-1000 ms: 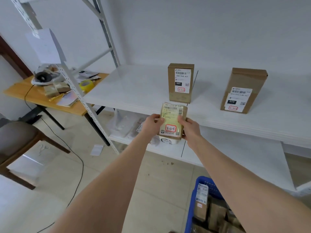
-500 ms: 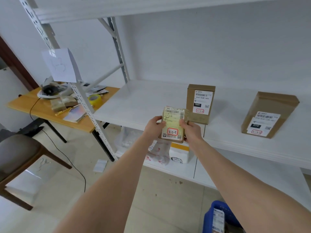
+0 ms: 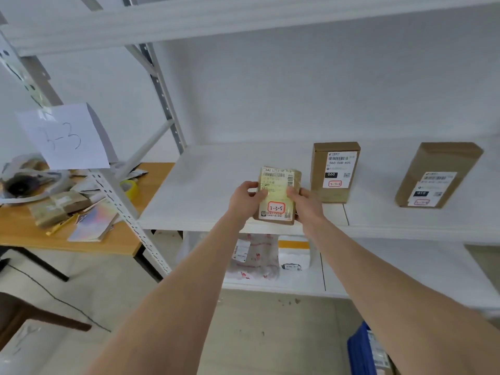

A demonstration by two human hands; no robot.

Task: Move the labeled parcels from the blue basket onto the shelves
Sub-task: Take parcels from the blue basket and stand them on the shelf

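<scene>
parcel (image 3: 277, 196) marked 3-3-5 is gripped upright between left hand (image 3: 244, 198) and right hand (image 3: 305, 204) at the shelf (image 3: 211, 185) front, not yet set down. one box (image 3: 334, 171) and a second box (image 3: 437, 175) already stand there. blue basket (image 3: 361, 350) seems to hold more.

The head-worn camera looks forward and slightly down, close to the middle shelf (image 3: 211, 190).

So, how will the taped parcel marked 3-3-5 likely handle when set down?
The parcel looks stiff: its edges are straight where the left hand and right hand pinch its sides. Its glossy tape wrap is probably slippery. Stood on end like the 060 box on the shelf, it may tip if nudged.
</scene>
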